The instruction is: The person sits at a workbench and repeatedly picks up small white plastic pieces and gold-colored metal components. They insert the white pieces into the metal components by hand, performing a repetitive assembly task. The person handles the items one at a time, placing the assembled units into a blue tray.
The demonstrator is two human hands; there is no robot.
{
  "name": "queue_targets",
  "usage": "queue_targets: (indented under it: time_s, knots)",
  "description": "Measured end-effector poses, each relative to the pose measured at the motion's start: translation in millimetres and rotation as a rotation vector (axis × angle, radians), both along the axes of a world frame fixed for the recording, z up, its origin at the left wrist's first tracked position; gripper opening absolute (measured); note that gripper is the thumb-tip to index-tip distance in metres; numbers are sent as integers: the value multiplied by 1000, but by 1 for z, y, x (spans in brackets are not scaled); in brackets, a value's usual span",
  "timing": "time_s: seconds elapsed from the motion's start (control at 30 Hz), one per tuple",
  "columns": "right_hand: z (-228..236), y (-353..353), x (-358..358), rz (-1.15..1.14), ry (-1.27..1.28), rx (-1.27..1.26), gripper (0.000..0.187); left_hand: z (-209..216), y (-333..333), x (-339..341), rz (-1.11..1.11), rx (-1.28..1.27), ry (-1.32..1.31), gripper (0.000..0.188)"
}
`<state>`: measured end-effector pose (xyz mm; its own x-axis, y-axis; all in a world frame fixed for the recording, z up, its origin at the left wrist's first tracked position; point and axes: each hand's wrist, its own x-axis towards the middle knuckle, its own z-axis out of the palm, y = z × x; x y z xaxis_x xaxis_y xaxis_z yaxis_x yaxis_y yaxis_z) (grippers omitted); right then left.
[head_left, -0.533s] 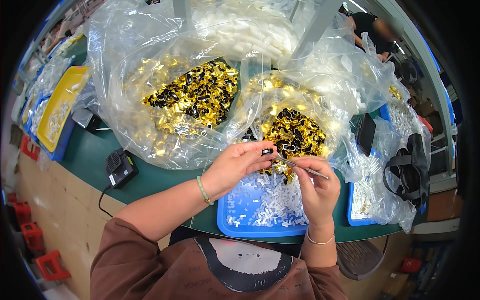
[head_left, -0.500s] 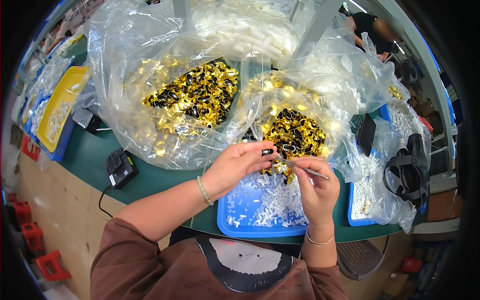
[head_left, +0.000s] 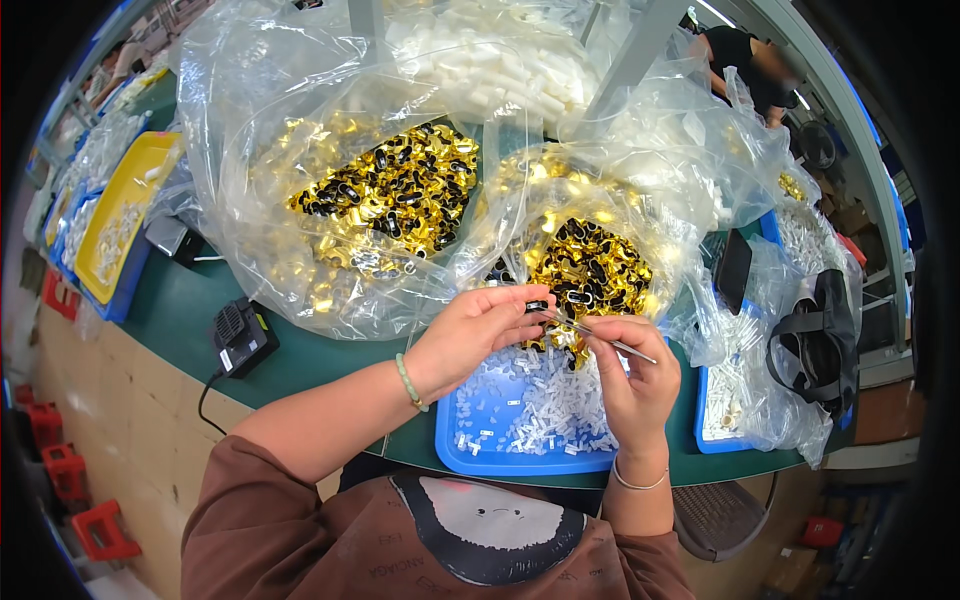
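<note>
Between the thumb and fingers of my left hand (head_left: 482, 325) is a small black-and-gold part (head_left: 536, 306). My right hand (head_left: 635, 365) grips metal tweezers (head_left: 610, 343), whose tip reaches the part in my left hand. Below both hands sits a blue tray (head_left: 470, 462) with many small white and translucent pieces (head_left: 550, 405). Just beyond my hands, an opened clear bag holds a heap of gold and black parts (head_left: 590, 265). Whether the tweezers pinch a tiny piece is too small to tell.
Another clear bag of gold and black parts (head_left: 395, 190) lies at the left, with white tubes (head_left: 490, 65) behind. On the green table (head_left: 290, 365) stands a black power adapter (head_left: 240, 338). A yellow tray (head_left: 152, 150) is far left. A black bag (head_left: 815, 345) and phone (head_left: 733, 270) are right.
Almost nothing differs. My left fingers and the small part have shifted very slightly, and the tweezers stay at it.
</note>
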<state>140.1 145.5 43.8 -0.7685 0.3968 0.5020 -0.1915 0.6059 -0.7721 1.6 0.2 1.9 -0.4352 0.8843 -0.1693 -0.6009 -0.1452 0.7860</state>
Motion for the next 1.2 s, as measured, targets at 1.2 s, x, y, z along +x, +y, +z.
queue_targets:
  time_s: [1.2]
  knots:
    - [8,-6,3,-61,43,243,20,-3,2,4,21,-41,72,38]
